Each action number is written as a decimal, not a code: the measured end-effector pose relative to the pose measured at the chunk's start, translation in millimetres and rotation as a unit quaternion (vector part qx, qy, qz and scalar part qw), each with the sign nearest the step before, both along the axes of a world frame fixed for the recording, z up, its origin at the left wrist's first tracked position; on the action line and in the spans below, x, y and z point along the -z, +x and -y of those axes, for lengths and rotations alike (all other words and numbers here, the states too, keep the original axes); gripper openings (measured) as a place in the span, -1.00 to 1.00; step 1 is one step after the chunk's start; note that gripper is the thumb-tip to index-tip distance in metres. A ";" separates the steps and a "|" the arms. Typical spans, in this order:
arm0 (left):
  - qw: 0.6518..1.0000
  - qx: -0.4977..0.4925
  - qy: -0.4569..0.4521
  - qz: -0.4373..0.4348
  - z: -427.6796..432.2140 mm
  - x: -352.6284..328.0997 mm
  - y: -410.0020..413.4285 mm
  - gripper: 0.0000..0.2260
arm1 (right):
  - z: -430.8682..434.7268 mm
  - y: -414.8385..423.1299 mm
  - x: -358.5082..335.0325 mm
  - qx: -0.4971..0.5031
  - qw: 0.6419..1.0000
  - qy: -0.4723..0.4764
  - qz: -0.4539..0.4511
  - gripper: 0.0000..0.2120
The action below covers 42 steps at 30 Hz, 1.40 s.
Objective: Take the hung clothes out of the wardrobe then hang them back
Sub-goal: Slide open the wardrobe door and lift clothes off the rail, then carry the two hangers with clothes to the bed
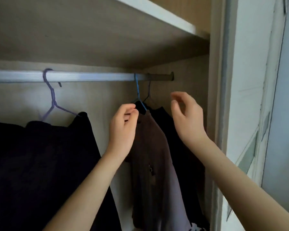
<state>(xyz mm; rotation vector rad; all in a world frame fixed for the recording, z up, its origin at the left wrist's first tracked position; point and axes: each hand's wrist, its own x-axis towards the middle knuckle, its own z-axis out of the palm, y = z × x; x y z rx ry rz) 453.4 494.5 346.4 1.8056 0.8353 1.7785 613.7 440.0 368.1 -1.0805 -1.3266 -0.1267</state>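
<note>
A silver rail (pixel 90 77) runs across the wardrobe. From it hangs a brown garment (pixel 153 147) on a blue hanger (pixel 137 90). My left hand (pixel 123 129) pinches the brown garment's collar just below the hanger's neck. My right hand (pixel 187 117) hovers to the right of it, fingers apart and curled, holding nothing. Behind the brown garment hangs a black garment (pixel 178 130) on a dark hanger (pixel 148 95). At the left a dark garment (pixel 40 164) hangs on a purple hanger (pixel 52 97).
A shelf (pixel 157 15) sits above the rail. The wardrobe's right side panel (pixel 215 114) stands close to my right hand, with a sliding door frame (pixel 230 80) beyond it. A gap of bare back wall (pixel 103 100) lies between the left garment and the brown one.
</note>
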 end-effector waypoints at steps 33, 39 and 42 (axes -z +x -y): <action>0.942 0.186 -0.259 0.106 -58.2 -59.4 -16.4 -0.69 | -95.1 -30.9 -46.2 -0.215 0.893 -0.268 -0.291 -0.76; 0.921 0.156 -0.312 0.174 32.4 14.3 -25.2 -0.72 | -24.6 -31.2 22.9 -0.270 0.852 -0.303 -0.332 -0.82; 0.922 0.101 -0.333 0.168 81.2 55.6 -33.5 -0.77 | 18.1 -27.5 70.0 -0.313 0.811 -0.348 -0.350 -0.78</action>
